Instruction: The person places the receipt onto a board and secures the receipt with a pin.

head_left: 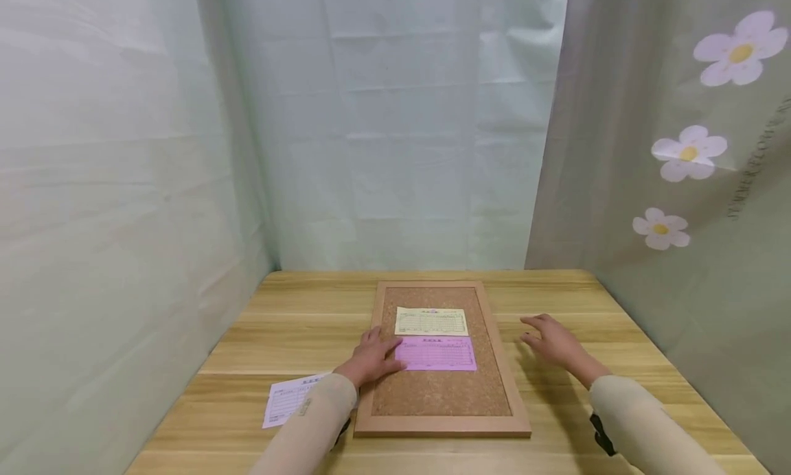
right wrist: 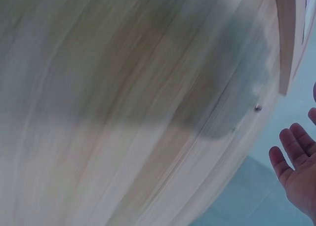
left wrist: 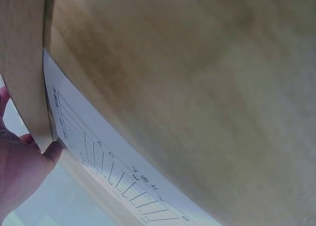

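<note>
A wood-framed cork board (head_left: 441, 396) lies on the table. On its cork are a pale yellow printed slip (head_left: 430, 322) and, just below, a pink printed slip (head_left: 435, 353). My left hand (head_left: 373, 358) rests across the board's left frame, its fingertips at the pink slip's left edge. To the right of the board my right hand (head_left: 555, 342) hovers over the table, its fingers loosely extended and apart from the board. In the right wrist view those fingers (right wrist: 296, 147) show spread, with nothing visible in them.
A white printed slip (head_left: 285, 399) lies left of the board, partly covered by the left sleeve (head_left: 312, 420). A tiny dark object (right wrist: 257, 108), too small to identify, sits on the table near a board corner. Fabric curtains (head_left: 395, 132) enclose the wooden table (head_left: 296, 324).
</note>
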